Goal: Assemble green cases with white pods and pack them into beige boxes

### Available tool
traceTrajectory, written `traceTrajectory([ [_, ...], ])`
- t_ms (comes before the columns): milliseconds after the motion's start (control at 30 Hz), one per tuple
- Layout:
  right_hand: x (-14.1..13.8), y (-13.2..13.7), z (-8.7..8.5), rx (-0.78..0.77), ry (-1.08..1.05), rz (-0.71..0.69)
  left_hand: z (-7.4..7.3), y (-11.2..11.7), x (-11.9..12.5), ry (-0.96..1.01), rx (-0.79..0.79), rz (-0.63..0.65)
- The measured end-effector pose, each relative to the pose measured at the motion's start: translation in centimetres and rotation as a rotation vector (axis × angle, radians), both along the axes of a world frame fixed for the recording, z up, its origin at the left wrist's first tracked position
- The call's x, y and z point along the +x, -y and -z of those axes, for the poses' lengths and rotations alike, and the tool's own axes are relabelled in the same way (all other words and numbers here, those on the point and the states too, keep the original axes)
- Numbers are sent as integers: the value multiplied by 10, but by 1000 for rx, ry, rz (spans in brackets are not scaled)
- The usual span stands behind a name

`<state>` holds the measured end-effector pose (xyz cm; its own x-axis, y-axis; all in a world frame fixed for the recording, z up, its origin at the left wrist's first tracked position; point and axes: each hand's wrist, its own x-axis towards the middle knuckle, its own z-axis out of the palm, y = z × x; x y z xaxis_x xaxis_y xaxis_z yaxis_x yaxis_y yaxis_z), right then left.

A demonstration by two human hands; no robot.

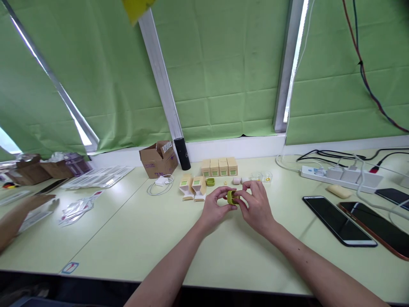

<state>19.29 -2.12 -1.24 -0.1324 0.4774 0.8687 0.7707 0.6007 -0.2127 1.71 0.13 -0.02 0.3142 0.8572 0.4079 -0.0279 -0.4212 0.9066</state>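
My left hand (214,208) and my right hand (255,205) meet above the middle of the pale green table (134,230). Both pinch a small yellow-green round object (231,197) between their fingertips. Just behind the hands stand two opened small cream boxes (193,186) with green labels, and a second small green piece (210,182) lies beside them. Further back, several closed cream boxes (219,166) stand in a row. Small clear and pale bits (263,177) lie to the right of the row.
A brown cardboard box (159,159) and a black cylinder (182,153) stand at the back. A white charger with cable (161,182) lies nearby. Phones (338,220) and a power strip (338,174) occupy the right. Another person's hand (22,211) rests at far left near plastic bags (76,209).
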Motion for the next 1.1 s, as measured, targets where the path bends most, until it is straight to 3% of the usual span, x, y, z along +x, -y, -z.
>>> traceTrajectory([
  [767, 2, 3, -4, -20, 5, -88, 2, -7, -4, 65, -68, 38],
  [967, 3, 6, -8, -108, 2, -96, 5, -13, -8, 113, -95, -17],
  [1100, 5, 4, -8, -145, -5, -131, 5, -14, -9, 51, -28, -104],
])
